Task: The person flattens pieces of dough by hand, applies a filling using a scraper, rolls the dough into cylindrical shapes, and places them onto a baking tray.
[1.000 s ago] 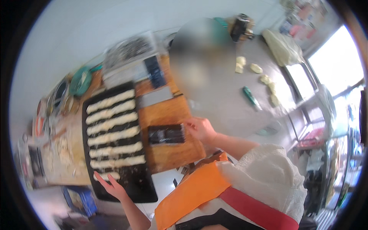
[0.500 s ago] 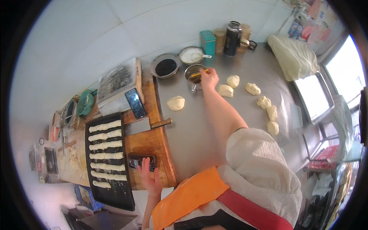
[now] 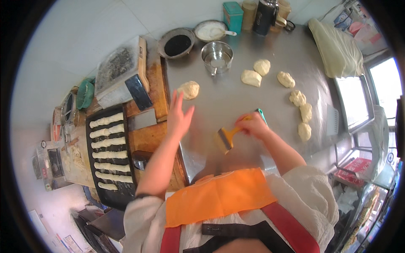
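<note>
The yellow-handled brush (image 3: 227, 137) lies in the air on the near side of the steel cup (image 3: 217, 57), well apart from it. The right hand (image 3: 252, 125) pinches its handle between thumb and fingers, with the bristle end free and tilted toward the person. The brush looks light, its handle stiff and its bristles likely to bend; any wetness could make it slippery, so the narrow handle seems the best hold. The left hand (image 3: 180, 120), nearer than the cup and to its left, is spread and holds nothing. Its fingertips are at 1 dough ball (image 3: 192, 90); contact is unclear. The dough looks soft and easily dented, best cupped from beneath.
</note>
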Demonstrator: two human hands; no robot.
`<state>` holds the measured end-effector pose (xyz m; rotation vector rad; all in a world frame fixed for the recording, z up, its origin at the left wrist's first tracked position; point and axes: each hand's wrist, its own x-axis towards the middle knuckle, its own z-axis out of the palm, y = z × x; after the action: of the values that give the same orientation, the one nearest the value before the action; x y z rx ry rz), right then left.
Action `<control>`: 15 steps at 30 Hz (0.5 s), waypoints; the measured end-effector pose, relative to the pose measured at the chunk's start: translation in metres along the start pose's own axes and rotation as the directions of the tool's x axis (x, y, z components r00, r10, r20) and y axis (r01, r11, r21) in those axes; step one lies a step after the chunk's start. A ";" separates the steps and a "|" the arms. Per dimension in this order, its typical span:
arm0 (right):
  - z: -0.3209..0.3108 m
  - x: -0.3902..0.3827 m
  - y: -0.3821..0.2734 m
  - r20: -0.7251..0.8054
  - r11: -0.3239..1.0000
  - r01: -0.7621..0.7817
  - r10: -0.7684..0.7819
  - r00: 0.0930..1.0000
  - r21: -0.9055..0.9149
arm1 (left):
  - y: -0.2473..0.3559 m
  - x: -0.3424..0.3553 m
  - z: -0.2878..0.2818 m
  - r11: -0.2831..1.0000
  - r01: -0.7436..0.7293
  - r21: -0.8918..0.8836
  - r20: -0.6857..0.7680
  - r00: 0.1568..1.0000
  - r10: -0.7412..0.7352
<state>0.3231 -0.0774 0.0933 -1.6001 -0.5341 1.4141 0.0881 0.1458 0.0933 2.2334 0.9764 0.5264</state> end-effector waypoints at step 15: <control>0.023 -0.028 0.029 -0.559 0.934 0.233 -0.044 0.828 0.271 | 0.005 -0.037 0.051 0.962 -0.259 -0.081 -0.051 0.965 0.256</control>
<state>0.2874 -0.1063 0.0864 -1.5563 -0.0634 0.8171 0.0958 0.0950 0.0564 2.2912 0.6703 0.7174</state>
